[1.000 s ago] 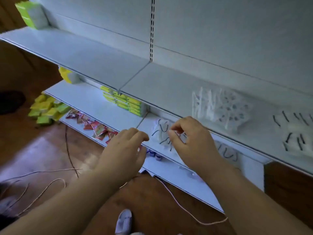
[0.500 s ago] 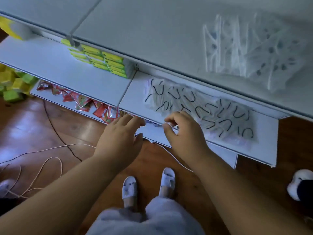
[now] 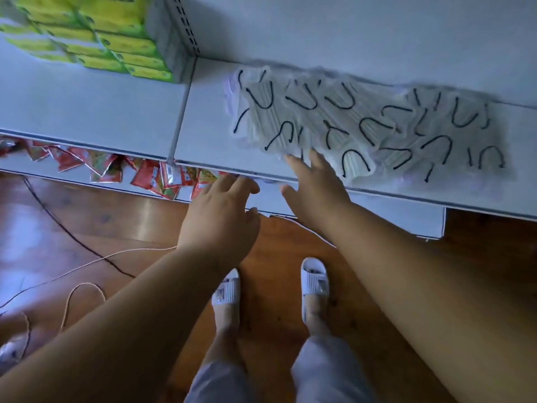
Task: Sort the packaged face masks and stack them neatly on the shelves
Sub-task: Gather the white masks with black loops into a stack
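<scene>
- Right hand (image 3: 315, 190): fingers straight and spread, reaching over the front edge of the shelf; the fingertips (image 3: 293, 162) touch the near edge of the mask pile. It holds nothing.
- Left hand (image 3: 222, 210): fingers loosely extended and relaxed, holding nothing, hanging just in front of the shelf's front edge, below and left of the right hand.
- Packaged face masks (image 3: 369, 126): a loose, overlapping spread of clear packets holding pale masks with black ear loops. The pile lies flat on the shelf and its long axis runs left to right along the shelf, from near the panel seam toward the right. Single packets lie at mixed angles; the loops open some toward the back wall, some toward the front edge. A count of the packets cannot be made.
- Shelf (image 3: 203, 135): white metal, two panels meeting at a seam left of the masks; the mask pile sits on the right panel.
- Yellow-green packs (image 3: 116, 45): stacked in layers on the left panel, against the back, well apart from the masks.
- Red sachets (image 3: 151, 178): scattered on the lower shelf, showing beneath the front edge at the left.
- Wooden floor (image 3: 116, 222): brown boards with thin cords (image 3: 87, 266) lying loose at the left.
- White slippers (image 3: 315, 282): on the person's feet, below the hands.
</scene>
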A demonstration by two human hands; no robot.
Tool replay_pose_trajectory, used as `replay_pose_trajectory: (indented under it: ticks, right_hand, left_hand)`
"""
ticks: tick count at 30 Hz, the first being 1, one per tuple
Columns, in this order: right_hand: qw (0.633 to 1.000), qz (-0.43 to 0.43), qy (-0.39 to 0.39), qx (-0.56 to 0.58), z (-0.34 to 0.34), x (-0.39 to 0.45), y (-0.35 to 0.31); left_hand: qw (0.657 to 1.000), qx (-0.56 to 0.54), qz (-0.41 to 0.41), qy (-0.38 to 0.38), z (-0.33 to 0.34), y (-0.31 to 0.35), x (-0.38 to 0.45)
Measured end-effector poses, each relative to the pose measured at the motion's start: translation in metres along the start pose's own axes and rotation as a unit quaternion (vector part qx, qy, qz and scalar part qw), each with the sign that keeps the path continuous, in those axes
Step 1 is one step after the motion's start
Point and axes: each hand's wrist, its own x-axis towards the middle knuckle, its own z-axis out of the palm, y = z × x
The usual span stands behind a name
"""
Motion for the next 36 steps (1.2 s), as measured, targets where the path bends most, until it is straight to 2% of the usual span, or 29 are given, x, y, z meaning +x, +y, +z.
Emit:
replay_pose_trajectory:
  ticks: [7, 10, 13, 15, 16, 17, 19, 20, 21, 22, 23, 24, 26, 27, 29, 31, 33, 35, 36]
  right_hand:
    - [0.99, 0.008, -0.029, -0.137, 0.055, 0.105, -0.007]
    - [0.984, 0.002, 0.003, -0.176, 0.069, 0.116, 0.003]
    - [0.987, -0.035, 0.082, -0.132, 0.069, 0.107, 0.004]
    - [0.99, -0.07, 0.113, -0.051, 0.066, 0.093, 0.007]
    - [0.986, -0.098, 0.132, 0.001, 0.063, 0.083, 0.009]
    - [0.979, -0.127, 0.144, 0.065, 0.06, 0.071, 0.012]
    - [0.964, -0.168, 0.125, 0.166, 0.058, 0.044, 0.015]
    - [0.961, -0.18, 0.097, 0.184, 0.058, 0.034, 0.018]
    - [0.961, -0.183, 0.075, 0.194, 0.057, 0.027, 0.021]
    - [0.961, -0.177, 0.067, 0.202, 0.057, 0.025, 0.026]
    - [0.96, -0.169, 0.076, 0.211, 0.054, 0.026, 0.032]
    - [0.958, -0.161, 0.106, 0.21, 0.051, 0.034, 0.04]
    - [0.967, -0.132, 0.172, 0.131, 0.04, 0.06, 0.059]
    - [0.981, -0.098, 0.161, 0.051, 0.032, 0.074, 0.069]
    - [0.991, -0.024, 0.063, -0.115, 0.02, 0.095, 0.09]
    - [0.983, -0.006, 0.01, -0.184, 0.018, 0.107, 0.108]
    - [0.984, -0.009, 0.042, -0.171, 0.018, 0.11, 0.113]
    - [0.987, -0.019, 0.124, -0.101, 0.015, 0.107, 0.109]
    - [0.984, -0.04, 0.166, -0.048, 0.014, 0.101, 0.105]
  left_hand:
    - [0.999, 0.003, 0.008, -0.053, 0.024, -0.037, 0.054]
    - [0.998, -0.021, 0.008, -0.063, 0.032, -0.04, 0.078]
    - [0.995, -0.078, -0.019, -0.066, 0.04, -0.036, 0.094]
    - [0.98, -0.164, -0.088, -0.076, 0.045, -0.031, 0.105]
    - [0.955, -0.247, -0.141, -0.086, 0.047, -0.028, 0.111]
    - [0.91, -0.354, -0.198, -0.088, 0.048, -0.023, 0.116]
    - [0.778, -0.548, -0.292, -0.098, 0.051, -0.018, 0.124]
    - [0.725, -0.606, -0.312, -0.101, 0.053, -0.016, 0.126]
    - [0.704, -0.625, -0.322, -0.103, 0.058, -0.014, 0.127]
    - [0.716, -0.607, -0.329, -0.1, 0.062, -0.01, 0.128]
    - [0.744, -0.568, -0.34, -0.092, 0.064, -0.004, 0.129]
    - [0.778, -0.517, -0.347, -0.081, 0.069, -0.001, 0.131]
    - [0.807, -0.47, -0.35, -0.075, 0.076, 0.007, 0.133]
    - [0.8, -0.477, -0.355, -0.076, 0.079, 0.011, 0.133]
    - [0.784, -0.501, -0.36, -0.07, 0.087, 0.015, 0.132]
    - [0.78, -0.51, -0.357, -0.057, 0.092, 0.02, 0.134]
    - [0.78, -0.514, -0.352, -0.053, 0.094, 0.023, 0.135]
    - [0.788, -0.509, -0.343, -0.052, 0.097, 0.022, 0.137]
    - [0.777, -0.522, -0.349, -0.049, 0.096, 0.024, 0.138]
